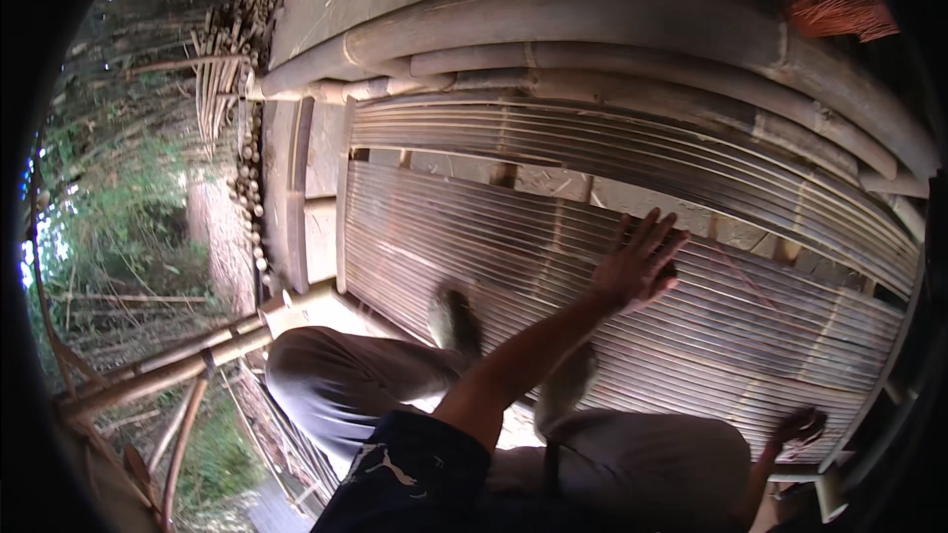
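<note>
Mostly slats: left hand [640, 262] flat, fingers spread, on bamboo slat panel [553, 227]; right hand [798, 427] grips panel edge; poles [592, 30] beyond.

Outdoor bamboo workshop, seemingly (poles [592, 25], slat panel [632, 266]).

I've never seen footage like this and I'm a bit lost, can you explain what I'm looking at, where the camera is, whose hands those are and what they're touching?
There is one picture, from a wide fisheye camera worn on a person's head and looking down, so straight edges bend near the rim. No machine is here, only bare hands. The person crouches on a panel of thin bamboo slats, both feet on it. One hand lies flat on the slats, fingers spread, holding nothing. The other hand is at the panel's near edge; whether it grips the edge is hard to tell. Thick bamboo poles frame the panel, and more cut bamboo is stacked beside greenery.
</note>
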Tool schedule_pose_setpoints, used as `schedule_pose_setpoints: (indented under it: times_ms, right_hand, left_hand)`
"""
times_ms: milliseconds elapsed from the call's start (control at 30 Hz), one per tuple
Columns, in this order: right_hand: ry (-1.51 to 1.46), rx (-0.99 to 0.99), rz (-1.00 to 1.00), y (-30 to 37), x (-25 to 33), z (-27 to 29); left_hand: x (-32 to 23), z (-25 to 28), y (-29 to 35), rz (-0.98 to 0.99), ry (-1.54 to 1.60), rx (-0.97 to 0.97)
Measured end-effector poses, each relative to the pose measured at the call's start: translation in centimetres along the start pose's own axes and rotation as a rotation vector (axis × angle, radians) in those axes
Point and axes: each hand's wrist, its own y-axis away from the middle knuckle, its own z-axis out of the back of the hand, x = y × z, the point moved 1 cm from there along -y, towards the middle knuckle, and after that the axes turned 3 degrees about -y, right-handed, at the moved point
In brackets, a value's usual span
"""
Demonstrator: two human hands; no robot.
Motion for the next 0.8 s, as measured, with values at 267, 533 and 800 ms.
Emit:
schedule_pose_setpoints:
  times_ms: [267,533,800]
  right_hand:
    - [0.044,0.15,-0.333,0.2,-1.2,1.5]
    - [0.117,0.298,-0.534,-1.6,-2.4,2.7]
    - [0.181,0.443,-0.807,-1.7,1.6,4.0]
  left_hand:
    - [-2.3,0.9,-2.1,0.098,-0.092,0.053]
    - [-7.2,-0.3,-5.1,0.553,0.0,-0.054]
    - [-4.8,-6.3,-5.3,0.325,-0.246,-0.467]
